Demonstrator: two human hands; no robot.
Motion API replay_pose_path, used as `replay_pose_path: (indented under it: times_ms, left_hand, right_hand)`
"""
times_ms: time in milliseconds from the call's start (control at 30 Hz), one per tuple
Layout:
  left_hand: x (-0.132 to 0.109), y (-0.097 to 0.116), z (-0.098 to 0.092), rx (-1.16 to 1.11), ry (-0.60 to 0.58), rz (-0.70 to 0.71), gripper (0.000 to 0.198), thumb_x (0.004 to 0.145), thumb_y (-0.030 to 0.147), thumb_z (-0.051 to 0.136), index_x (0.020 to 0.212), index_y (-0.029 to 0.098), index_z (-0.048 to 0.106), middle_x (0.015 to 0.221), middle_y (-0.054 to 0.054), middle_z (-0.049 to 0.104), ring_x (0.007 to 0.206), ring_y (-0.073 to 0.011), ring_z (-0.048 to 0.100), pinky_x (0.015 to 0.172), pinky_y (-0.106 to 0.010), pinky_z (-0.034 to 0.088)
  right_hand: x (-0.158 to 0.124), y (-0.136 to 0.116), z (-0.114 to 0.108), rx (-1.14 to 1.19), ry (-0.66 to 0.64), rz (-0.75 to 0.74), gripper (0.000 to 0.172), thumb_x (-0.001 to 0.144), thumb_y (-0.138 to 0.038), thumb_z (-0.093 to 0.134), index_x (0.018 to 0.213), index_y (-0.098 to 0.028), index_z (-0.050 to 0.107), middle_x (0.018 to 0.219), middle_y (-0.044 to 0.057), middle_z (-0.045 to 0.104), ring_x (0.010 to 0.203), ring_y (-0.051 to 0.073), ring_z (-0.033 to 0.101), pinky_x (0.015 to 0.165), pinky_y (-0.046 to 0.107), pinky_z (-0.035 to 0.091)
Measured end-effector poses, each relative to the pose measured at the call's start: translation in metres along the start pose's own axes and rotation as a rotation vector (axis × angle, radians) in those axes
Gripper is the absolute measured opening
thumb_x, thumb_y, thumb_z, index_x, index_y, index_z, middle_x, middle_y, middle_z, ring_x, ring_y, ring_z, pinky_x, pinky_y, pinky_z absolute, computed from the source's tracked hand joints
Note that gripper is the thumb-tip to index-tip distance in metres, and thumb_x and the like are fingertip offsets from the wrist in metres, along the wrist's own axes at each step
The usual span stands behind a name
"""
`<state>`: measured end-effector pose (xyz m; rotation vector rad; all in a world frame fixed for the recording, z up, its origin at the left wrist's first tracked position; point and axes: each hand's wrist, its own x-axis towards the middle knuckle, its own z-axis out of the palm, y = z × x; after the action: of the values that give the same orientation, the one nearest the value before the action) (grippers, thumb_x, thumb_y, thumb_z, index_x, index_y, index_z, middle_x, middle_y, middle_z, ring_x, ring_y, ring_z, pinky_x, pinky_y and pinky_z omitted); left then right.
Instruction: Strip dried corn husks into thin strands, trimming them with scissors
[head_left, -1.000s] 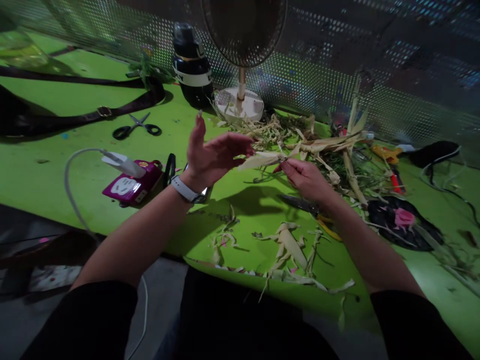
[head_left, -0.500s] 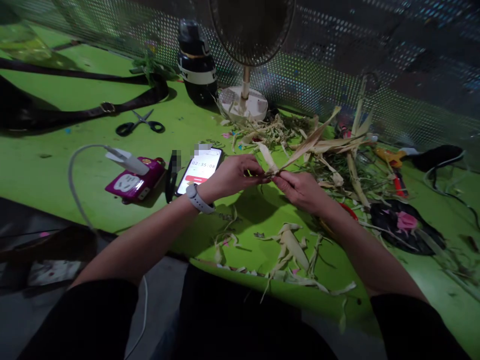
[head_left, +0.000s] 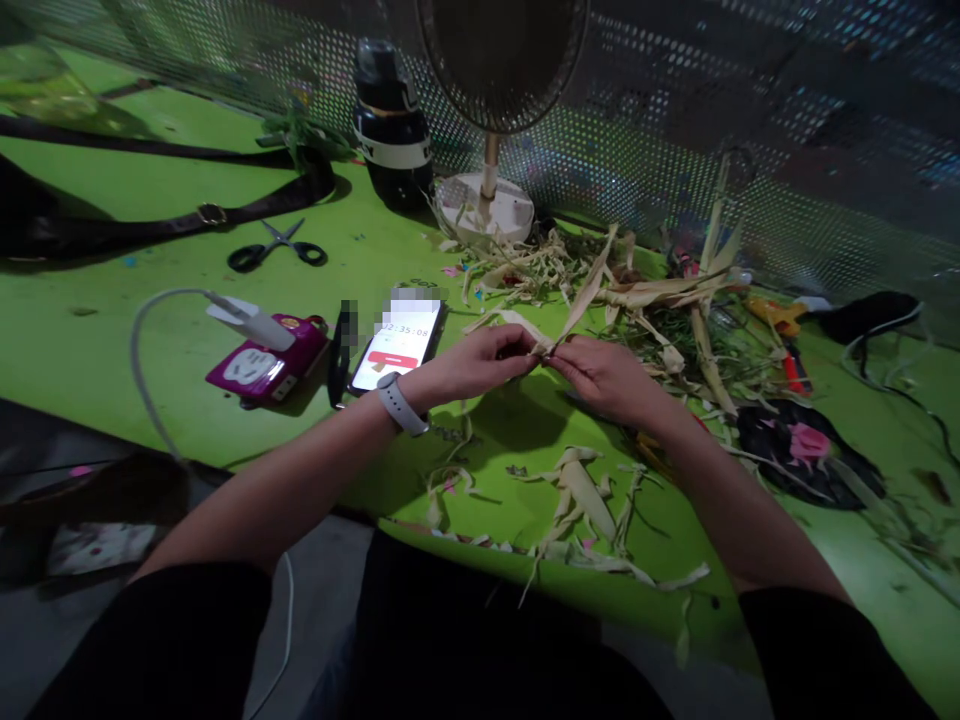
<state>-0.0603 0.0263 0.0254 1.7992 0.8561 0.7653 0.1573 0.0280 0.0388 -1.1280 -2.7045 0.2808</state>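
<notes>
Over the green table (head_left: 517,490), my left hand (head_left: 491,358) and my right hand (head_left: 604,375) meet with closed fingers on one pale dry husk piece (head_left: 583,297). Its long strip rises between them toward the back, and a shorter end lies over my left fingers. The pinched middle is partly hidden by my fingertips. Below my hands a knotted husk figure (head_left: 589,493) lies near the front edge. Left of my left hand is a lit phone (head_left: 397,345). A heap of husk and green strands (head_left: 667,330) spreads behind my right hand.
A purple power adapter (head_left: 266,365) with a white plug and cable sits left, below open scissors (head_left: 277,245). Behind stand a dark bottle (head_left: 394,140) and a fan (head_left: 487,205). At right are a pink flower on black material (head_left: 810,455) and red-handled pliers (head_left: 796,370).
The husk's long strip now stands steeper and further left. Its shorter end has swung left over my left fingers. My right hand has turned slightly, and both still grip the husk.
</notes>
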Motion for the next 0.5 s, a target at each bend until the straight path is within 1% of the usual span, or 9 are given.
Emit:
replay_pose_path:
  times_ms: [67,133,233,333,400,500]
  left_hand:
    - [0.0,-0.0008,0.0059,-0.104,0.039,-0.047,0.027,0.088,0.038,0.054,0.092,0.014,0.065,0.086,-0.004,0.064,0.077,-0.0123,0.056,0.07,-0.025,0.045]
    - [0.0006,-0.0017,0.0088,-0.109,0.055,-0.062,0.029,0.088,0.039,0.053,0.087,0.013,0.065,0.084,-0.004,0.064,0.077,-0.0124,0.056,0.072,-0.025,0.044]
    - [0.0012,-0.0013,0.0081,-0.086,0.043,-0.018,0.029,0.088,0.038,0.054,0.087,0.013,0.067,0.081,-0.004,0.065,0.074,-0.0116,0.055,0.071,-0.025,0.043]
    - [0.0001,0.0017,0.0048,-0.094,-0.003,0.006,0.028,0.09,0.036,0.05,0.093,0.014,0.067,0.086,-0.004,0.066,0.075,-0.011,0.055,0.071,-0.025,0.042]
    - [-0.0008,0.0028,0.0032,-0.065,-0.012,0.011,0.027,0.091,0.034,0.048,0.097,0.014,0.066,0.088,-0.004,0.065,0.076,-0.0109,0.054,0.072,-0.024,0.042]
    - [-0.0004,-0.0002,0.0039,0.034,0.066,0.029,0.023,0.09,0.031,0.049,0.096,0.014,0.063,0.084,-0.003,0.062,0.075,-0.011,0.053,0.071,-0.024,0.043]
  right_hand:
    - [-0.0001,-0.0019,0.0018,-0.01,0.018,-0.006,0.037,0.099,-0.034,0.035,0.093,-0.016,0.066,0.079,0.008,0.062,0.07,0.017,0.053,0.065,0.026,0.036]
    - [-0.0006,-0.0032,0.0015,-0.011,0.018,-0.03,0.037,0.099,-0.033,0.034,0.094,-0.016,0.066,0.081,0.008,0.063,0.072,0.017,0.054,0.066,0.026,0.037]
    - [-0.0015,-0.002,-0.0016,-0.032,0.031,-0.036,0.036,0.099,-0.034,0.035,0.093,-0.016,0.066,0.082,0.009,0.064,0.073,0.018,0.055,0.067,0.027,0.037]
    - [-0.0016,0.002,-0.004,-0.014,0.071,-0.026,0.037,0.098,-0.036,0.037,0.091,-0.016,0.067,0.08,0.009,0.064,0.073,0.018,0.056,0.066,0.027,0.037]
    - [-0.0012,0.0036,-0.0044,0.032,0.095,-0.02,0.037,0.098,-0.036,0.037,0.088,-0.016,0.066,0.077,0.008,0.063,0.071,0.017,0.054,0.066,0.027,0.036]
    - [-0.0005,0.0017,-0.0055,0.101,0.105,-0.006,0.034,0.097,-0.034,0.04,0.084,-0.016,0.065,0.075,0.006,0.061,0.071,0.016,0.052,0.067,0.027,0.036]
